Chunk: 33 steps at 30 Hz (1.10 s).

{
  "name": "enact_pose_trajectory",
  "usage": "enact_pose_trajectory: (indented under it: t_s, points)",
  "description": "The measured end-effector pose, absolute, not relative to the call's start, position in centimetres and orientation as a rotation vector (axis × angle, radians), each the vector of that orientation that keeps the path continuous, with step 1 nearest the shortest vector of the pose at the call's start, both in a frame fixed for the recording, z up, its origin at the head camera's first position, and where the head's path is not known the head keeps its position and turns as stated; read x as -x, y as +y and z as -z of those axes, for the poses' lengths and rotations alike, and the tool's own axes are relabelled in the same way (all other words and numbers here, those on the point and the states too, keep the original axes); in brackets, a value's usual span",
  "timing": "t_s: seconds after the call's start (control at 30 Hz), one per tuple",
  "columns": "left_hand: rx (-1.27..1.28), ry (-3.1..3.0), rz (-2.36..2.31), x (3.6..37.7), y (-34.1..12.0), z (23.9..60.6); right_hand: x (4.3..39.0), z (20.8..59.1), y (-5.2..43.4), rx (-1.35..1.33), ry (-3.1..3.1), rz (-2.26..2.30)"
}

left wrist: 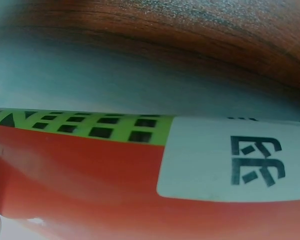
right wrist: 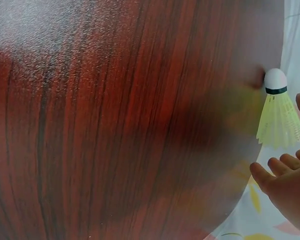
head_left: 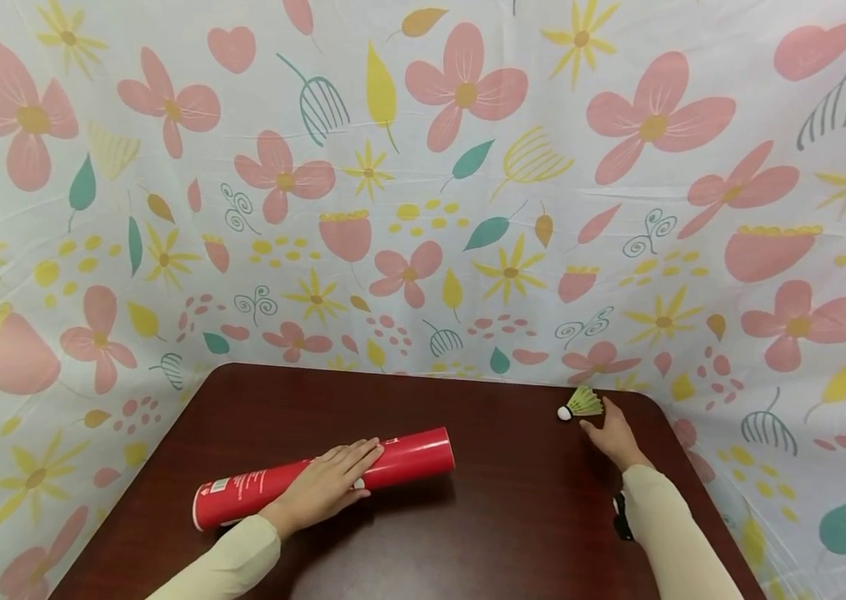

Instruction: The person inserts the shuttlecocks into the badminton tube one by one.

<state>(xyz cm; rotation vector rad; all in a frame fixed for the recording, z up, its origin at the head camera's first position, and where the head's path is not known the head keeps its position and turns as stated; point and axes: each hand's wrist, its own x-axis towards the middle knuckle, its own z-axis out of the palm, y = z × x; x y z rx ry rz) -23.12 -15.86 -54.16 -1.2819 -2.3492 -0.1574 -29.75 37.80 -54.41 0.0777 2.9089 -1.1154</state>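
A red cylindrical tube (head_left: pixel 423 457) with printed labels lies at a slant on the left half of the dark table. My left hand (head_left: pixel 328 482) rests across the middle of it, fingers stretched over the top and thumb along the near side. In the left wrist view the red tube (left wrist: pixel 80 170) fills the lower part, with a white label and a green checked band. At the far right is a shuttlecock (head_left: pixel 583 402) with a white cork and yellow-green skirt. My right hand (head_left: pixel 615 435) is just beside its skirt; the right wrist view shows thumb and fingers spread apart around the shuttlecock (right wrist: pixel 280 117).
The dark reddish wooden table (head_left: pixel 513 517) has rounded far corners. A white cloth (head_left: pixel 407 192) printed with flowers and leaves hangs right behind the table and along both sides. A dark device (head_left: pixel 621 517) is strapped at the right wrist.
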Motion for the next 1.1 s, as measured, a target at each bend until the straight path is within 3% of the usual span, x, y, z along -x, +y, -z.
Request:
enact_pose_trajectory:
  t_s: [1.1]
  points:
    - [1.270,-2.340,0.159,23.0,-15.6,54.0,27.7,55.3,35.8,-0.098,3.147,1.208]
